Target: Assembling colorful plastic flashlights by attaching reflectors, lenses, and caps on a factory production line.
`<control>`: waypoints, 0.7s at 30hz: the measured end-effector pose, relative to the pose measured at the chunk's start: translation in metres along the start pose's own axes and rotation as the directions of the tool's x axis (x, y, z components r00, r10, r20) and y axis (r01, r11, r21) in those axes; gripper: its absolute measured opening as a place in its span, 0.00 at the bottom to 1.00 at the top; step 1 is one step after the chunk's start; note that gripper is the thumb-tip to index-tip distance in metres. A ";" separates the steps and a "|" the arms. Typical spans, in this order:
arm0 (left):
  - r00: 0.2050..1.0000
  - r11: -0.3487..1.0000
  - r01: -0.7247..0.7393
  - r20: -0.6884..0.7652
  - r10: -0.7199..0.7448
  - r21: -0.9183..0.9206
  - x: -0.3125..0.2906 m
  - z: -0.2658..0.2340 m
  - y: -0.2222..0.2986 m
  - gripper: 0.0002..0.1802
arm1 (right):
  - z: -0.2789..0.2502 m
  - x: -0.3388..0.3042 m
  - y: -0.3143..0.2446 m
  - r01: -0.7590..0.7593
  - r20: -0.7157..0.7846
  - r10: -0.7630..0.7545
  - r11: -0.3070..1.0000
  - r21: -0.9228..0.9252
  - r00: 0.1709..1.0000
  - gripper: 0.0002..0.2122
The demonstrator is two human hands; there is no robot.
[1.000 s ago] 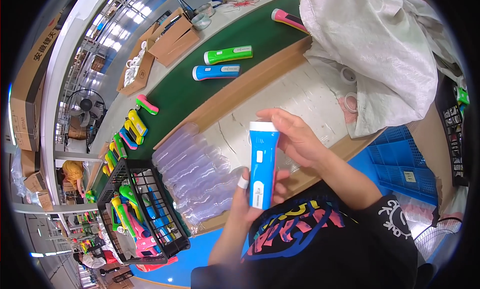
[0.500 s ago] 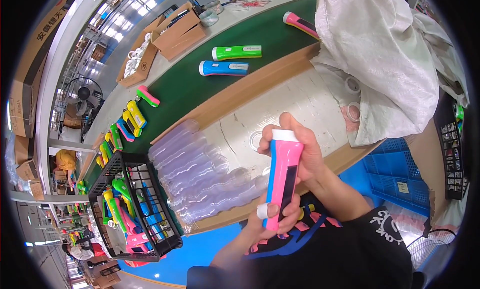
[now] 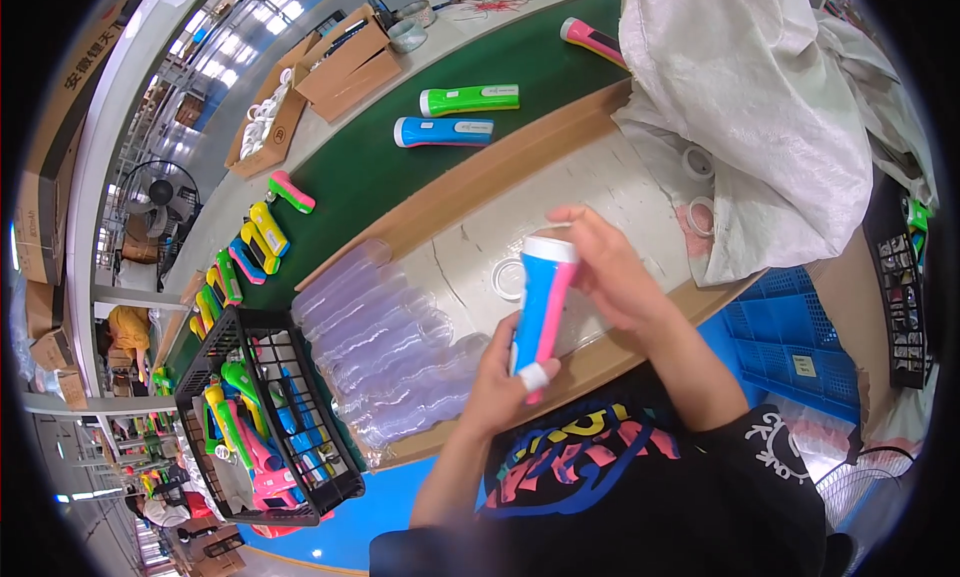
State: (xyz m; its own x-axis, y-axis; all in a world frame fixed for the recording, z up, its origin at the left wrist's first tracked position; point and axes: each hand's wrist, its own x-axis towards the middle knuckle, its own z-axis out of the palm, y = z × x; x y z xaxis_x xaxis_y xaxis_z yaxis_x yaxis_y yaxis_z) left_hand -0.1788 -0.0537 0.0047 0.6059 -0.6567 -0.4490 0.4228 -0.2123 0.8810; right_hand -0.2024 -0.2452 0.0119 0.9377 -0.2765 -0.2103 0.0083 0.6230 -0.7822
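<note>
A blue and pink flashlight (image 3: 546, 292) with a white ring round its head stands nearly upright before me, head end up. My left hand (image 3: 494, 385) is closed round its lower body; a white wrap circles one of the digits. Beside the head, my right hand (image 3: 618, 277) is open, its fingers stretched out; whether a fingertip touches the rim I cannot tell. A white ring (image 3: 508, 279) lies in the cardboard tray (image 3: 455, 212) behind the flashlight. Rows of nested clear plastic cups (image 3: 385, 342) fill the tray's left side.
A green flashlight (image 3: 470, 100) and a blue flashlight (image 3: 443, 131) lie on the green bench. A black wire basket (image 3: 340, 477) of coloured flashlights stands at left. A white woven sack (image 3: 745, 127) with white rings covers the tray's right end. Blue crates (image 3: 790, 337) stand at right.
The flashlight has turned, so its blue side now faces me more. My right hand has come off its head and opened. My left hand has moved slightly up and left.
</note>
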 end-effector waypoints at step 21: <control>0.932 0.831 -0.309 -0.026 0.361 0.463 0.084 -0.097 0.058 0.22 | -0.091 -0.002 -0.057 0.242 0.300 -0.326 -0.205 -0.948 0.897 0.09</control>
State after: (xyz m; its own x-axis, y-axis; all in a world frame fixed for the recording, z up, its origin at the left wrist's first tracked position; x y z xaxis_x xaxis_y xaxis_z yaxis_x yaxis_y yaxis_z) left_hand -0.0381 -0.0513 0.0041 0.7349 -0.6701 -0.1045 -0.1475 -0.3083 0.9398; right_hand -0.2363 -0.3469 0.0035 0.9422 -0.2317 0.2420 -0.1036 -0.8884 -0.4472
